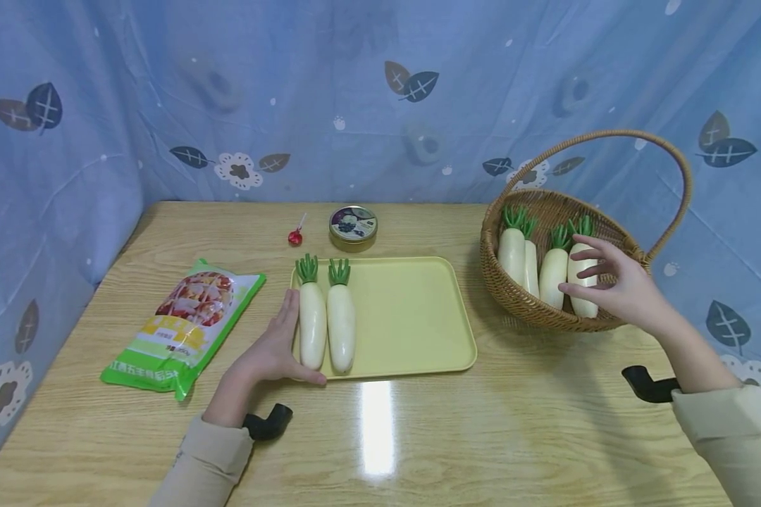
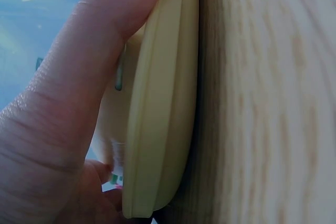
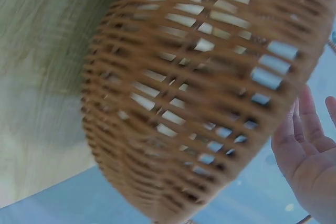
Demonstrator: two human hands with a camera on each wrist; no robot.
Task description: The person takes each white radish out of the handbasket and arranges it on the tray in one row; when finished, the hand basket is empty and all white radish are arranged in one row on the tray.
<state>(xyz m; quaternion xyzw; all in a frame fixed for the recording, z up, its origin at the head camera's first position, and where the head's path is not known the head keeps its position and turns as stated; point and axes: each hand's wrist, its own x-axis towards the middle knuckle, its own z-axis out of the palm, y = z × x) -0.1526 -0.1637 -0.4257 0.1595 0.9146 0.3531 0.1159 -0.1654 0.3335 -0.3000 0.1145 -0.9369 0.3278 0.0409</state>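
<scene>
My left hand (image 1: 273, 348) lies at the near left corner of a yellow tray (image 1: 412, 317), its fingers stretched along the left side and the thumb on the front rim. Up close, the left wrist view shows that thumb (image 2: 100, 40) over the tray's edge. Two white radishes with green tops, a left one (image 1: 313, 327) and a right one (image 1: 341, 331), lie side by side on the tray. My right hand (image 1: 621, 282) hovers over a wicker basket (image 1: 533, 310), fingers spread above a white radish (image 1: 552, 278) and the rightmost radish (image 1: 585, 296). Several radishes stand inside.
A green and white food bag (image 1: 184, 324) lies left of the tray. Behind the tray are a round tin (image 1: 353, 227) and a red lollipop (image 1: 295, 237). The basket's tall handle (image 1: 685, 183) arches over its right side. A blue patterned curtain (image 1: 330, 91) hangs behind the table.
</scene>
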